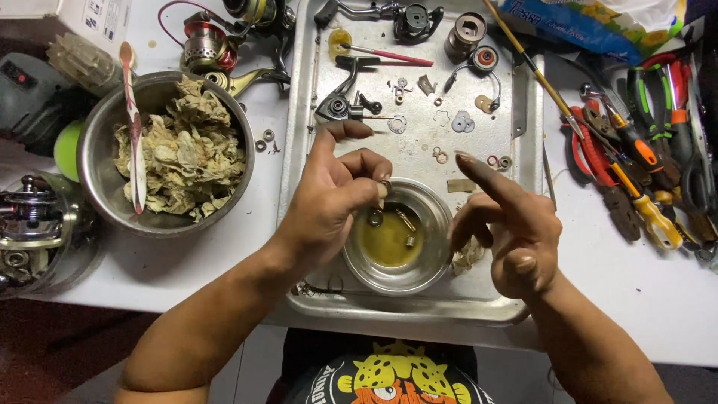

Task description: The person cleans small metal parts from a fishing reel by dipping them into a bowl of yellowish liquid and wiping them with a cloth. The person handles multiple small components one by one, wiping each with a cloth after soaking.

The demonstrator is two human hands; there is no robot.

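My left hand (333, 198) pinches a small metal ring (384, 184) between thumb and fingers, just over the rim of a small glass bowl (430, 265). The bowl holds yellow liquid with a few small metal parts lying in it. My right hand (512, 224) hovers at the right of the bowl, index finger stretched out, holding nothing. Both hands are above a steel tray (479, 303) strewn with small washers, clips and reel parts.
A steel bowl (93, 176) of stained rags with a spoon stands at the left. Fishing reels (213, 45) lie at the back and far left (30, 224). Pliers and screwdrivers (643, 164) lie in a heap at the right. A thin stick (535, 71) crosses the tray's right rim.
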